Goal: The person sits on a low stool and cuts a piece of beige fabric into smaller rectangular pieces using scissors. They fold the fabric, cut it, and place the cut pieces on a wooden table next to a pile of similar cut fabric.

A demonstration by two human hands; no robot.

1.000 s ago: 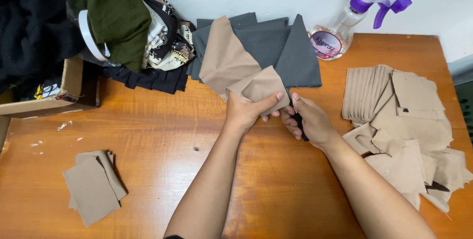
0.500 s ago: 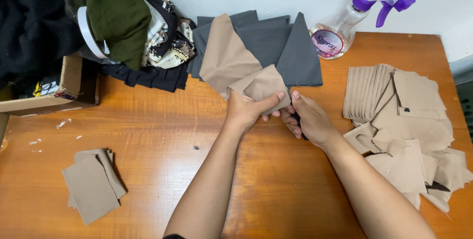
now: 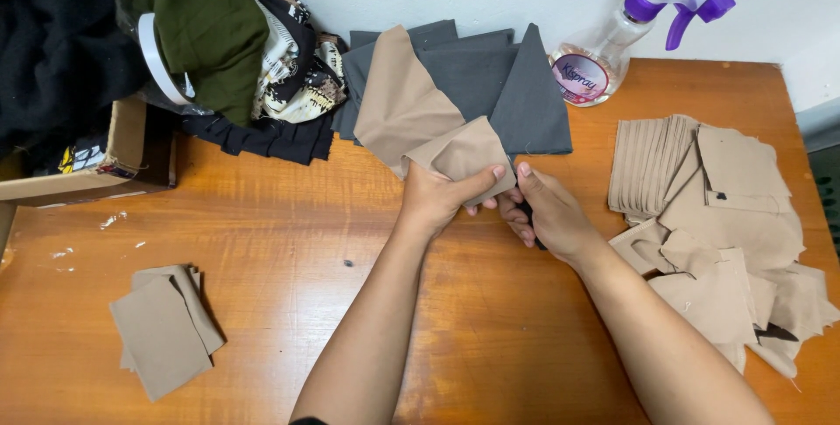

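My left hand [image 3: 435, 202] grips the folded end of a long tan fabric strip [image 3: 404, 101] at the middle of the wooden table [image 3: 289, 241]. The strip runs back over a stack of dark grey fabric [image 3: 512, 92]. My right hand [image 3: 549, 213] sits just right of the fold, its fingers touching the cloth's edge and curled around a dark tool [image 3: 531, 225] that is mostly hidden under the palm.
A heap of cut tan pieces [image 3: 726, 215] covers the right side. A small stack of tan rectangles [image 3: 162, 329] lies front left. A spray bottle [image 3: 604, 62] stands at the back, a cardboard box [image 3: 114, 162] and piled clothes [image 3: 219, 49] back left.
Both hands stay at the fold of the tan strip, shifting only slightly. Nothing was picked up or let go.
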